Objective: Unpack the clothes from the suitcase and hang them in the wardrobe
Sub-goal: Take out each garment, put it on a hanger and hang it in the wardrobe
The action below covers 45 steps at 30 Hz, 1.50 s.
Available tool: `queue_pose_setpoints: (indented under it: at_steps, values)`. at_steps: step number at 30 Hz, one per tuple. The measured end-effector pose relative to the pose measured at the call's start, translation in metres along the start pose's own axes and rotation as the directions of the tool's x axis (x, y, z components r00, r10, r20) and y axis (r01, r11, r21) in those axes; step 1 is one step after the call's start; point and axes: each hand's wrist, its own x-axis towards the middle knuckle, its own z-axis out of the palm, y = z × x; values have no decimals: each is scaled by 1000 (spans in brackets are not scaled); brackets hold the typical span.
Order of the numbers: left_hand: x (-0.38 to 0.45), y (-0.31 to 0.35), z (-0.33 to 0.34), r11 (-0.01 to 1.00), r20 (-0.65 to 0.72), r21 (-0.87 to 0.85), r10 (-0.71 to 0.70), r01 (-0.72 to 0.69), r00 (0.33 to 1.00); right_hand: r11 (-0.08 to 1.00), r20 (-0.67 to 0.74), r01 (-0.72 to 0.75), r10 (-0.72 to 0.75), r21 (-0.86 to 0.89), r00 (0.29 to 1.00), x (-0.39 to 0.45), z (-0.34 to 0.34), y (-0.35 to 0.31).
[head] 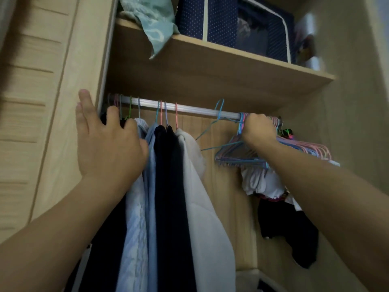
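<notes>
Inside the light wooden wardrobe, seen from the head camera, a white metal hanging rail ran from left to right beneath a wooden shelf. The left hand lay flat, its fingers straight and released, pressed against the hanging clothes at the left end of the rail, with the fingertips reaching up beside the wardrobe's side panel. Those clothes hung touching one another: a pale blue shirt, a dark navy garment and a white garment, each on a thin coloured wire hanger hooked over the rail. The right hand was clenched around the hooks of a bunch of empty blue and pink wire hangers at the right end of the rail. One loose blue wire hanger sat tilted on the rail just left of that hand, and whether the fingers also held it could not be told. Below the bunch hung a crumpled white cloth and a black cloth. On the shelf above rested a teal patterned cloth, drooping over the edge, and beside it a navy dotted fabric storage box with white trim.
</notes>
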Motion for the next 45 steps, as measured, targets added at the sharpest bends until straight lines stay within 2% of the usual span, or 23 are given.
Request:
queue_pose_setpoints:
  at_steps: [5,9,13,16,18,19,20,21,22,23,24,25,26,27,28,29,30,32,34,37,41,44,45]
  values:
    - [-2,23,-16,973,4,-229,-31,31,1000,999,89,-23,21,26,996,7,-8,-27]
    - [-29,43,-48,916,101,-402,62,-16,993,999,58,-44,43,27,997,-30,-17,-4]
    - [-99,91,-88,752,203,-659,179,-1,963,990,49,-75,69,119,996,-115,-46,47]
    - [-188,150,-110,609,347,-773,168,180,923,952,53,-91,79,291,995,-229,-75,133]
    - [-270,195,-129,470,433,-823,157,319,887,850,180,-165,85,500,980,-333,-102,202]
    - [-317,220,-143,404,485,-826,156,393,860,743,294,-253,79,620,953,-387,-120,229]
    - [-367,246,-161,349,560,-804,170,482,811,649,377,-328,68,686,924,-436,-136,253]
    - [-414,274,-184,313,649,-753,207,579,732,606,425,-372,62,703,903,-473,-150,270]
    - [-458,297,-208,282,723,-691,259,666,641,599,471,-413,66,686,879,-500,-159,282]
    - [-490,317,-231,203,797,-592,290,780,530,574,529,-466,67,673,846,-516,-165,289]
    - [-510,330,-241,46,868,-430,294,901,400,522,600,-533,50,666,799,-523,-166,292]
    - [-514,337,-244,-182,927,-200,284,963,246,449,695,-634,41,629,718,-524,-167,294]
    - [-510,337,-241,-431,948,54,304,901,89,329,799,-763,39,556,600,-525,-167,300]
    - [-502,333,-229,-631,944,254,328,734,-44,145,892,-884,27,444,452,-527,-166,309]
    - [-491,326,-216,-762,932,347,347,546,-109,-44,947,-946,5,322,322,-531,-170,318]
    - [-481,319,-206,-823,925,376,357,426,-126,-190,972,-955,-8,230,236,-535,-175,328]
    - [-473,313,-209,-826,933,358,323,436,-156,-254,982,-950,-3,182,189,-543,-182,339]
    - [-478,305,-223,-764,948,317,241,563,-207,-286,991,-949,18,132,133,-565,-185,360]
    - [-498,287,-238,-725,960,273,165,632,-226,-308,997,-948,11,81,82,-586,-174,370]
    - [-513,245,-236,-741,965,218,66,636,-254,-310,998,-951,-60,-9,10,-597,-143,355]
    - [-483,191,-194,-767,982,108,-15,632,-187,-299,985,-954,-167,-6,47,-567,-81,285]
    - [-452,159,-157,-687,996,33,-40,726,-83,-205,965,-978,-252,23,76,-540,-32,219]
    - [-449,152,-142,-593,996,35,-41,805,-74,-155,958,-987,-276,32,75,-537,-15,201]
